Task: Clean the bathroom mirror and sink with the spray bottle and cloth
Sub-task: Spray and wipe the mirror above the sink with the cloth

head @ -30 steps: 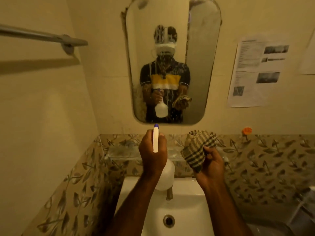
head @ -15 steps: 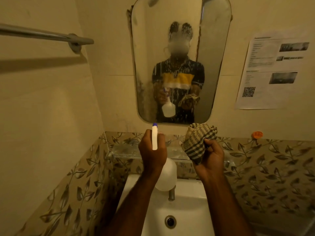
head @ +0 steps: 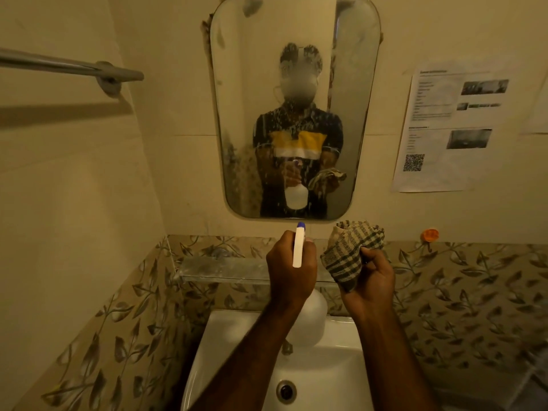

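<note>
A rounded wall mirror [head: 350,84] hangs straight ahead, its glass speckled with spray droplets. My left hand [head: 289,268] grips a white spray bottle [head: 310,318] with a blue nozzle tip, aimed at the mirror's lower edge. Beside it, my right hand [head: 370,280] holds a bunched checked cloth [head: 348,253] just below the mirror's right corner. The white sink [head: 213,351] lies below both forearms, with its drain [head: 286,391] and a small tap [head: 286,348] partly hidden by my left arm.
A glass shelf [head: 222,268] runs under the mirror above leaf-patterned tiles. A metal towel rail [head: 74,68] sticks out from the left wall. Printed paper notices [head: 450,126] are stuck on the right wall, with an orange hook [head: 430,234] below them.
More droplets cover the mirror than a second ago. The view has shifted slightly; both hands keep their hold and stay at about the same height below the mirror.
</note>
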